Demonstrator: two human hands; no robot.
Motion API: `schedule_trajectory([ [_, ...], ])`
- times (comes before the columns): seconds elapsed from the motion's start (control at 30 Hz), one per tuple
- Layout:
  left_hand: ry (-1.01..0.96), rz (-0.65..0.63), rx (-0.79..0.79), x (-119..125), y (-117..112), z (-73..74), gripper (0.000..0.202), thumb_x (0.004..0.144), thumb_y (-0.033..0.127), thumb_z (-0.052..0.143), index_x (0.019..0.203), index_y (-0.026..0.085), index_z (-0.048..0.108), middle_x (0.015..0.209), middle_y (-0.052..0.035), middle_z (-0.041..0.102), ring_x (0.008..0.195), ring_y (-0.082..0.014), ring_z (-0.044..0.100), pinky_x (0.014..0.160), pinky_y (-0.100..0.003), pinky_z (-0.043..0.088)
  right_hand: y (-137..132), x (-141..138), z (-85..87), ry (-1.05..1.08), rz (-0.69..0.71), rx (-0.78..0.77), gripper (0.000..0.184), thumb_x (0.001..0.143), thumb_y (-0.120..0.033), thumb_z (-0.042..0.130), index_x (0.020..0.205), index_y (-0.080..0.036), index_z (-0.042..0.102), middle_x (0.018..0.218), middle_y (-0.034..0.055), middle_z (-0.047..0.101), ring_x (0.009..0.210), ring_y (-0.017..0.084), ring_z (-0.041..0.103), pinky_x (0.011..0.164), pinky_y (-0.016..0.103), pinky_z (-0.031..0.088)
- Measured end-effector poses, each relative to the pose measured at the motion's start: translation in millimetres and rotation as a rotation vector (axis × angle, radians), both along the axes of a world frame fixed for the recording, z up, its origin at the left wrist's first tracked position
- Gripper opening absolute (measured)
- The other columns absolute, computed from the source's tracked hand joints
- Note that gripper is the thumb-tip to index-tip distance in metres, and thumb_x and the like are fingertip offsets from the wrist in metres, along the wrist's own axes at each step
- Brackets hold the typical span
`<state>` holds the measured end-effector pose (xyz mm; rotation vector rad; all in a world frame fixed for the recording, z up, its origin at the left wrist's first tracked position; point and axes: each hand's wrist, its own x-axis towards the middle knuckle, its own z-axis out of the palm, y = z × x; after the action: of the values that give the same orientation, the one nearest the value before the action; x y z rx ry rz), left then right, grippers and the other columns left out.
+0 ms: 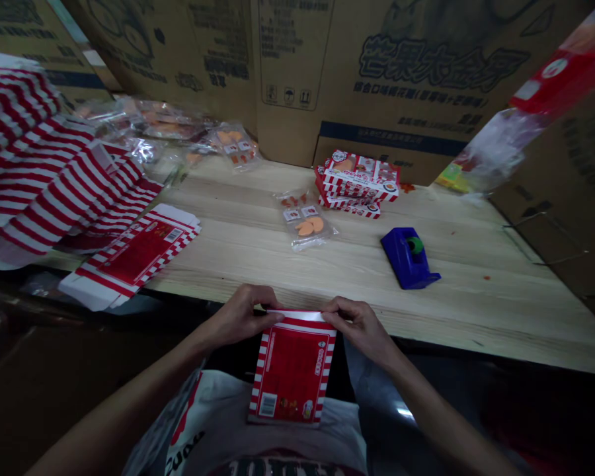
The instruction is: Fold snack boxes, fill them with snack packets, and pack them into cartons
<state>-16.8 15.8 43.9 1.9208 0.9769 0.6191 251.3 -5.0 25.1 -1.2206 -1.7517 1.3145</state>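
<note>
A red-and-white striped cardboard box (292, 370) hangs between my hands just off the table's front edge, its red printed panel and barcode facing up at me. My left hand (252, 311) pinches the top left corner of it, thumb on the near face. At the top right corner my right hand (357, 324) grips the same box, fingers bent over the white flap. Beyond my hands, a clear packet of small orange and brown pieces (305, 219) lies on the table.
Filled boxes (359, 182) are stacked at the back, with a blue tape dispenser (409, 258) to their right. At left lie striped flat boxes (54, 172), a loose one (139, 254) and clear packets (153, 122). Large cartons (287, 79) wall the back; a red-topped plastic bag (500, 145) hangs right.
</note>
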Motion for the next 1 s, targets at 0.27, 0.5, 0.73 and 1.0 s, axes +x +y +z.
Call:
schedule_trajectory([
  [0.27, -0.16, 0.093, 0.044, 5, -17, -30.9, 0.015, 0.087, 0.021, 0.058, 0.079, 0.016, 0.07, 0.083, -0.0074, 0.07, 0.077, -0.0167, 0.065, 0.071, -0.028, 0.048, -25, -9, -30.0, 0.116, -0.165, 0.189, 0.009, 0.086, -0.023, 0.064, 0.088, -0.023, 0.073, 0.1, 0.0071, 0.074, 0.094, 0.021, 0.068, 0.085, 0.036, 0.052],
  [0.5, -0.436, 0.356, -0.139, 37, -31, -61.2, 0.014, 0.079, 0.029, 0.07, 0.09, 0.02, 0.072, 0.09, -0.0056, 0.063, 0.086, -0.0185, 0.061, 0.077, -0.03, 0.048, -34, -12, -43.3, 0.17, -0.353, 0.168, 0.008, 0.085, -0.023, 0.065, 0.084, -0.024, 0.073, 0.094, 0.0049, 0.074, 0.089, 0.02, 0.068, 0.083, 0.033, 0.052],
  [0.73, -0.452, 0.476, -0.435, 41, -25, -59.9, 0.021, 0.072, 0.038, 0.076, 0.075, 0.019, 0.069, 0.094, -0.0061, 0.069, 0.084, -0.0217, 0.064, 0.071, -0.029, 0.052, -6, 65, -15.8, -0.01, -0.435, 0.305, 0.016, 0.083, -0.029, 0.066, 0.096, -0.022, 0.072, 0.112, 0.0094, 0.07, 0.105, 0.022, 0.064, 0.087, 0.035, 0.051],
  [1.0, -0.434, 0.478, -0.503, 53, -19, -51.4, 0.025, 0.064, 0.04, 0.081, 0.075, 0.02, 0.07, 0.088, -0.0036, 0.07, 0.079, -0.0204, 0.064, 0.067, -0.026, 0.054, 61, 197, -5.7, -0.148, -0.921, 0.053, 0.031, 0.062, -0.046, 0.071, 0.066, -0.016, 0.067, 0.069, 0.0041, 0.064, 0.064, 0.016, 0.055, 0.055, 0.027, 0.042],
])
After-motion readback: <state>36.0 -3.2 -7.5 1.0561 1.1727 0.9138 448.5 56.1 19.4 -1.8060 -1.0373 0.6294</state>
